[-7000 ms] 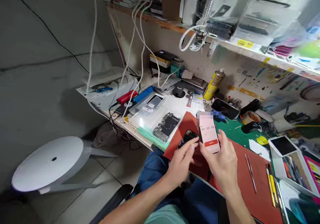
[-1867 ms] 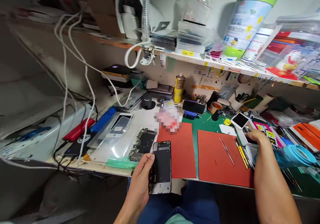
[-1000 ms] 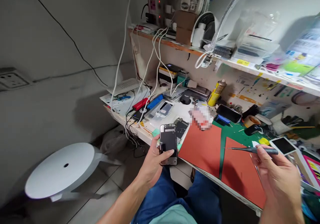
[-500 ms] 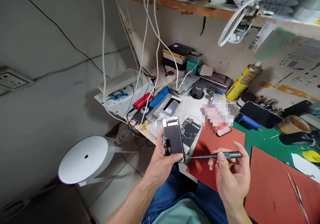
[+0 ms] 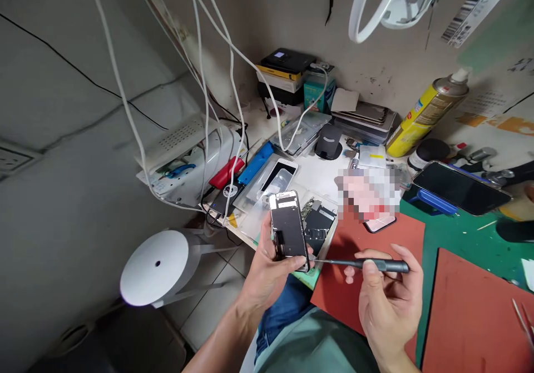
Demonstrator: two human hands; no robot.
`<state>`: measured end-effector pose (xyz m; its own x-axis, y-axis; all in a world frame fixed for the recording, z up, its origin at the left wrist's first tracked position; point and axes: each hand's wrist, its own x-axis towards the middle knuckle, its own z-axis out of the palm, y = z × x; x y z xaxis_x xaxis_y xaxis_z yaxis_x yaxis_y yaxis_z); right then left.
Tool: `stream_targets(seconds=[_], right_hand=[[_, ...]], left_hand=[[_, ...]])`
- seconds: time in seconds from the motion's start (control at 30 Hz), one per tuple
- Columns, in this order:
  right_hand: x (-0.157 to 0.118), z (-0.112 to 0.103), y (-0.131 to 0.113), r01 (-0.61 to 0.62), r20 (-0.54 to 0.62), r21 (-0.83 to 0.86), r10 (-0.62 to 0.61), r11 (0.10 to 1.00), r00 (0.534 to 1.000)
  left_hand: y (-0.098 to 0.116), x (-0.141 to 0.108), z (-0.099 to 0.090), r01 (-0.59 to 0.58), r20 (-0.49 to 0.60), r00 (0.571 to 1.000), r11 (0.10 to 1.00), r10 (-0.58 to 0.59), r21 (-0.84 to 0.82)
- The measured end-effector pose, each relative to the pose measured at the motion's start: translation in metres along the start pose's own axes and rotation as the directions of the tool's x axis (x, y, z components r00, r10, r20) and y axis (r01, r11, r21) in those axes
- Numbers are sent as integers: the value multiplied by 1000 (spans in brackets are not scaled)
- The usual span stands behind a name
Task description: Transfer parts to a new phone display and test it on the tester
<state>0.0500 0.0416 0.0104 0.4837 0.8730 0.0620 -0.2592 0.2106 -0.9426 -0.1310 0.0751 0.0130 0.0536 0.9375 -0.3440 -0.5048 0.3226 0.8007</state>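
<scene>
My left hand grips a phone screen assembly by its sides, its dark back with silvery plates turned up and the thumb on the lower edge. In my right hand a slim dark screwdriver lies level, pinched between thumb and fingers. Its thin tip points left and meets the lower right edge of the screen assembly; whether it sits on a screw is too small to tell. Just behind the assembly, opened phone parts lie in a clear tray.
Red mats cover part of the green work mat. A dark phone rests on a blue stand at right, near a yellow spray can. White cables hang at left above a round stool. Tweezers lie far right.
The camera view has shifted closer and lower, so the shelf has left the top of the picture. Both hands keep nearly the same pose, with the screwdriver tip still at the assembly's edge.
</scene>
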Motion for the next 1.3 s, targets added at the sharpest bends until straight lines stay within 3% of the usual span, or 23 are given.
stream_targets(seconds=[0.23,0.5,1.0,1.17,1.3], right_hand=[[5,2,-5,-12,-6,7,12,1000,1000],[4,3,-10,6,13,17,-6,1000,1000],[2,-1,-10,-29,-5,72,29,997,1000],[3,-3,-20,35,-96,101,-26,994,995],[-5,-4,-26,82,-142,92,-68,992,988]], left_hand=[[3,-2,7,72,-72,995,997,-72,0],[3,-4,10,50,-99,994,998,-45,48],[2,-9,1,90,44,995,995,-88,-47],[8,-10,4,82,-29,996,990,-86,-115],[12,-10,11,4,-79,997,976,-22,-217]])
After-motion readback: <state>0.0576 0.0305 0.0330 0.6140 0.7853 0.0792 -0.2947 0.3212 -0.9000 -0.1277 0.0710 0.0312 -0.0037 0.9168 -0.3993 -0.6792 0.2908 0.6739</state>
